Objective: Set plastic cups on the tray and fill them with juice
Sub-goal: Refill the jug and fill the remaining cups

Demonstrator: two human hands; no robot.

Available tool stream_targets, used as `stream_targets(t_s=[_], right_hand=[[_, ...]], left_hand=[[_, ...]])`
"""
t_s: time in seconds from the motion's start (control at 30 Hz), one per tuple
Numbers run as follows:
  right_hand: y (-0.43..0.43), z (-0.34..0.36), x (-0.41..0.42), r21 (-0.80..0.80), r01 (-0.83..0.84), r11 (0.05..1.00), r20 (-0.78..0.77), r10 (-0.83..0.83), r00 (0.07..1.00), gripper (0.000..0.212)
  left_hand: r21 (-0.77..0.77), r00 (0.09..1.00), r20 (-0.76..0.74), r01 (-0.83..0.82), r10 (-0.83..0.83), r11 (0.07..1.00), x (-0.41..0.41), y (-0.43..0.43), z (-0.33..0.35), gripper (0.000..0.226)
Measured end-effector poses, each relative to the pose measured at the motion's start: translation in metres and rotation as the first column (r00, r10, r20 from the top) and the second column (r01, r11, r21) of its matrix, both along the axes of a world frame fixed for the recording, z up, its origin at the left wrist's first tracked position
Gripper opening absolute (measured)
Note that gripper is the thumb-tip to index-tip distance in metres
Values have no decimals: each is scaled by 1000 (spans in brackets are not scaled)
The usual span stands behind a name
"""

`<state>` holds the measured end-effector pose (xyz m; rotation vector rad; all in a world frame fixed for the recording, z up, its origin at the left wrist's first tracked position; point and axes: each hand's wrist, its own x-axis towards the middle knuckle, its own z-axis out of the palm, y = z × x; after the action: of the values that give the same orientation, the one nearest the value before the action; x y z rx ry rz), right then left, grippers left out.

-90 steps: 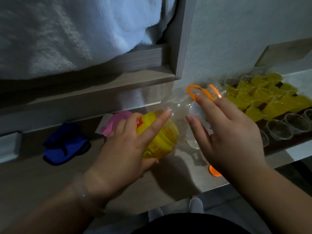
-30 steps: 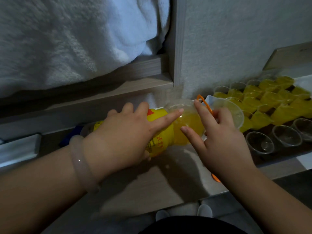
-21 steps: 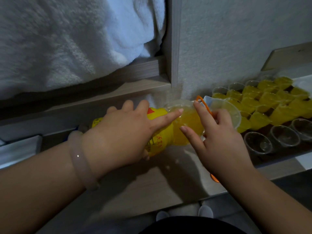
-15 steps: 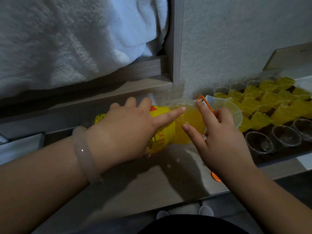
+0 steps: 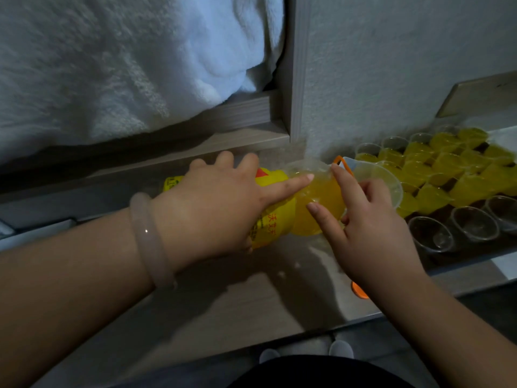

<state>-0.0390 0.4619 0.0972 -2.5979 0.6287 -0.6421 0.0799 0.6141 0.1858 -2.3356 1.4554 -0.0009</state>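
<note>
Toward the right back corner of the surface (image 5: pixel 251 298): the tray (image 5: pixel 470 249) carries rows of full cups (image 5: pixel 447 166), and three empty cups (image 5: pixel 432 233) stand in its nearest row.
Tipped juice bottle (image 5: pixel 275 217): it lies almost flat above the middle of the surface, neck pointing right toward the tray, with juice pooled in its shoulder.
Your left hand (image 5: pixel 212 208): the fingers wrap the labelled belly of the bottle, and the index finger lies straight along the shoulder.
Your right hand (image 5: pixel 372 233): the lower fingers curl round a clear cup (image 5: pixel 387 177) held at the bottle's mouth, just beside the tray's left edge. Index and middle finger rest straight against the bottle. The mouth is hidden, so I cannot tell whether juice is running.
Orange parts: a ring handle (image 5: pixel 342 161) sits at the neck, and the cap (image 5: pixel 359 292) lies near the front edge of the surface, by your right wrist.
How the bottle should handle: likely weighty, with liquid that shifts. Its thin walls would give, so grip the label band firmly without squeezing.
How the cup should handle: probably light, soft and easily buckled. Hold it low round the wall, not by the rim.
Step, as I judge it: you are filling the held cup, and the three empty ones remain.
</note>
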Motion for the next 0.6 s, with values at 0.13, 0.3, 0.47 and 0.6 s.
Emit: stream_targets(t_s=[0.13,0.3,0.47,0.6], right_hand=[[0,2,-2,-3,6,1000,3,-6,1000,75],[1,0,-3,-5,6,1000,14,-6,1000,75],[1,-1,-3,-21,14,1000,32,-14,999,74],[1,1,-5,-14,15,1000,32,-15,999,75]], left_hand=[[-4,1000,3,6,-6,1000,-1,-1,-1,111],[-13,1000,8,14,-14,1000,-2,0,0,112],[-9,1000,18,20,-19,1000,-2,-1,1,114],[-6,1000,20,15,-14,1000,-3,-1,3,112]])
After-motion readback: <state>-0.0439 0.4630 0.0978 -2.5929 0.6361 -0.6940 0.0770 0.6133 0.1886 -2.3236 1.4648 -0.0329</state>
